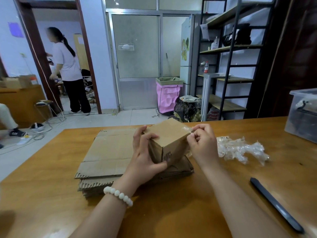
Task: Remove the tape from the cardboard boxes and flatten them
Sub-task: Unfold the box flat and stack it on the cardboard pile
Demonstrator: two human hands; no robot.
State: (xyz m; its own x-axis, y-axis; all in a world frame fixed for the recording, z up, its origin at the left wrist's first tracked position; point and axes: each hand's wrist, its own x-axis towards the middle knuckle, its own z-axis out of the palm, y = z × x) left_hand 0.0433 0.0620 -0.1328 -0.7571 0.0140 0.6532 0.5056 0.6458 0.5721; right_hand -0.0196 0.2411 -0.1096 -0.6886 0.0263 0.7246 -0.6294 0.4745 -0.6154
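A person's left hand [145, 153] grips a small cardboard box [169, 138] over flattened cardboard [109, 152] on the bench [42, 203]; the right hand [203, 146], just beside it, pinches clear tape [187, 129] at the box's edge; the box looks light and stiff, the tape clingy, best pulled by its lifted end.

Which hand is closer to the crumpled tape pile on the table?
Right. The right hand pinches tape at the small box's right edge, just left of the crumpled tape pile. The left hand grips the box's left side, so the box lies between it and the pile.
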